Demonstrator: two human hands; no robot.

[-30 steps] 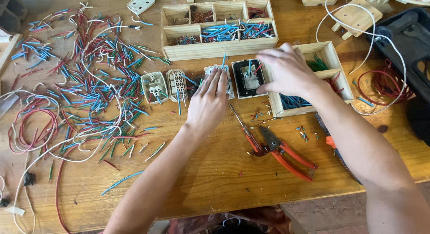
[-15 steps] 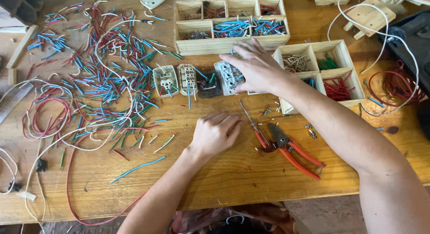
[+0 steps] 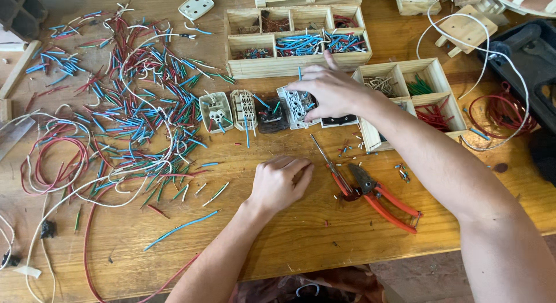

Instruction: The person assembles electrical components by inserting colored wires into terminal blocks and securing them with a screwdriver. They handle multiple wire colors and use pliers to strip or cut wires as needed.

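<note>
Wooden workbench carries all parts, with loose cut wire pieces scattered across its left half. My right hand rests fingers spread, palm down, on a white socket insert, touching it without clamping; the insert lies face up, long axis running away from me, in a row of four socket parts just in front of the long wooden tray. My left hand lies loosely curled on the bench, holding nothing visible. One red-handled pair of pliers lies just right of it, jaws pointing up-left. Two compartment trays are in view.
</note>
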